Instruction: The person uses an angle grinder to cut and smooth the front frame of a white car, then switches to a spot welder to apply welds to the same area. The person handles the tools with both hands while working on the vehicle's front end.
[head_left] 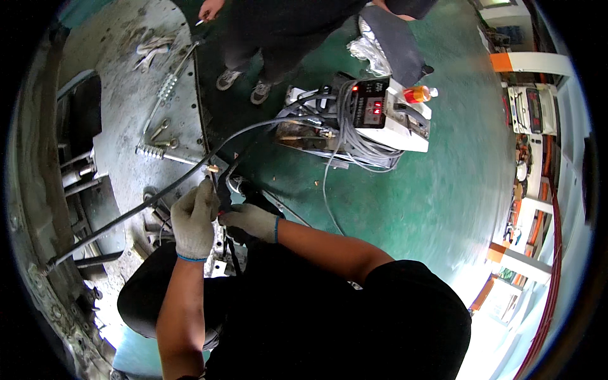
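My left hand (194, 221), in a pale work glove with a blue cuff, is closed with its fingertips pressed together. Just beyond those fingertips is a small brass fitting (213, 168); I cannot make out whether the hand grips it. My right hand (252, 221), gloved the same way, is closed close beside the left one. A small dark piece with a spot of red shows at its fingertips, too small to name. A thick black cable (244, 132) runs from the machine past the far side of my left hand.
A welding-type machine (415, 136) with a lit panel and coiled grey cable (347, 120) stands on the green floor. An orange-red bottle (417, 94) lies on it. Wrenches (161, 128) and a coil-wrapped metal rod (166, 88) rest on the worn metal panel (117, 76). Another person (285, 25) stands ahead.
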### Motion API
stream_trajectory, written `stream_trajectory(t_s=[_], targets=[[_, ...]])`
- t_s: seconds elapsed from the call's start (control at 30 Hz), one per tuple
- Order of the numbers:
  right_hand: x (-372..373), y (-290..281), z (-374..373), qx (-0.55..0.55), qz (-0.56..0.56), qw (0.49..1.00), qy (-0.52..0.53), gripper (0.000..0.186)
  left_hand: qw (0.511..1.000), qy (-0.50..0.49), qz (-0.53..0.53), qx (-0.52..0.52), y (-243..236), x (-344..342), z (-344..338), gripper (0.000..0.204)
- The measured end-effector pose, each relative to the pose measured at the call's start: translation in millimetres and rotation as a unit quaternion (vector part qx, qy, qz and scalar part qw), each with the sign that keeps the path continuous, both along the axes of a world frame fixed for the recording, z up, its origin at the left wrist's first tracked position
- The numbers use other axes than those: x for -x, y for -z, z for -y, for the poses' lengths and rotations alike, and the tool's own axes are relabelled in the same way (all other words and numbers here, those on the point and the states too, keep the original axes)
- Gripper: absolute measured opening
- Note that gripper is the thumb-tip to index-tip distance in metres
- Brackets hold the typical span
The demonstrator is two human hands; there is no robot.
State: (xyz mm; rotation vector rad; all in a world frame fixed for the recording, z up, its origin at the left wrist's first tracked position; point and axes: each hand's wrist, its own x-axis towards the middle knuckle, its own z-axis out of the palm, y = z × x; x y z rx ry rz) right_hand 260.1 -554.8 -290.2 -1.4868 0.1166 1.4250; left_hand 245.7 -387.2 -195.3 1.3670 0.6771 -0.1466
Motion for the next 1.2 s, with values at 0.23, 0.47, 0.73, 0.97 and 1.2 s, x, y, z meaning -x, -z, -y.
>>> stream_trajectory(t_s=[0.23, 0.47, 0.73, 0.97, 1.2], targets=[[1.3, 7.4, -14.3, -0.04, -0.024, 0.999, -0.022, 0.044, 0.999, -0.033, -0.007, -0.031, -11.4, 9.2, -8.2, 0.039], [13.1, 71.1, -3.9, -0.203, -0.169, 0.962, 0.06, 0.071, 0.988, 0.036, -0.074, -0.132, -35.9, 21.2, -31.7, 0.048], [0.8, 12.1, -37.7, -0.158, -0.112, 0.981, -0.003, 0.059, 0.988, 0.024, -0.034, -0.151, -39.8, 30.3, -50.1, 0.058], [-11.0, -23.1, -53.0, -0.137, -0.054, 0.986, -0.079, 0.034, 0.989, -0.073, 0.011, -0.131, -60.1, 30.3, -56.8, 0.057], [9.1, -32.7, -64.1, -0.099, -0.139, 0.985, -0.021, 0.029, 0.993, -0.102, 0.03, -0.058, -40.2, 32.6, -50.8, 0.051]])
